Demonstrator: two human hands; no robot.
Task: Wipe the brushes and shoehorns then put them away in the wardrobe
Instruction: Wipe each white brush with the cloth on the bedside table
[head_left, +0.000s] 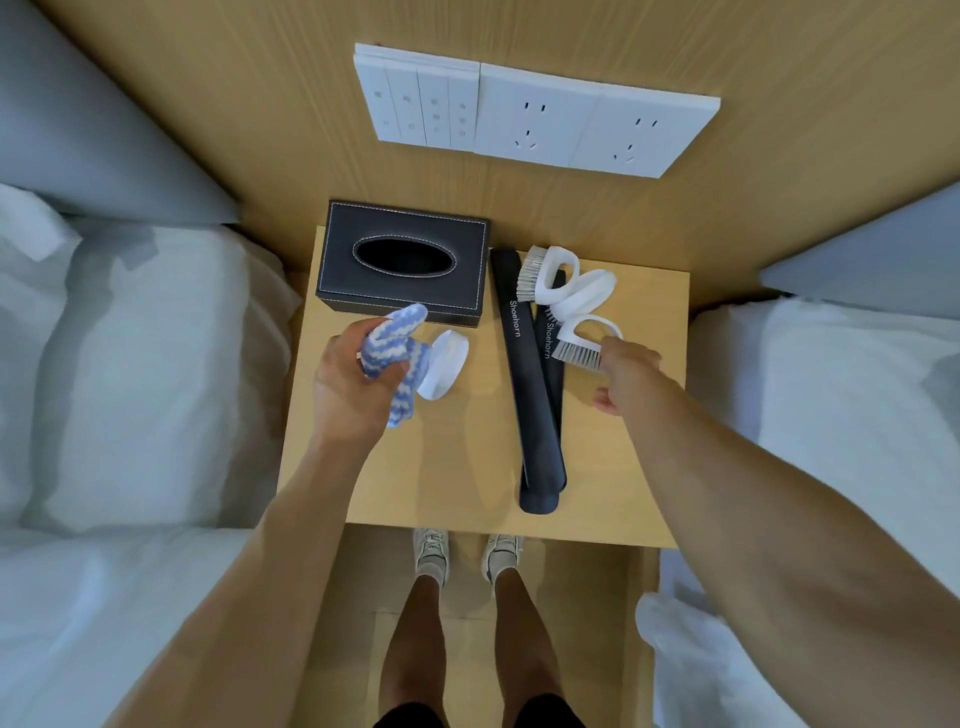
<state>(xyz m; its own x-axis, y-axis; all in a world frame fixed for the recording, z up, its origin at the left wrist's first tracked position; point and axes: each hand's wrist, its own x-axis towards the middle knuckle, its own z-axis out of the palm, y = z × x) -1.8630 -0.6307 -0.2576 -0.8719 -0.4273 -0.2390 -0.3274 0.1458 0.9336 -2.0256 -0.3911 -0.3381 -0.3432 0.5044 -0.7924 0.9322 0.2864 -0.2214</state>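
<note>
The word "Shoehorn" stands in white letters on each of the two dark shoehorns lying side by side on the wooden bedside table: once along the left shoehorn (525, 374), and once along the right shoehorn (551, 358), partly under it. No other text, brand or number can be read.

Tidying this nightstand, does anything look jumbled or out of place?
Yes: the white brushes lie heaped on their sides over the two black shoehorns, which overlap rather than lie flat. Nothing looks spilled or damaged.
</note>
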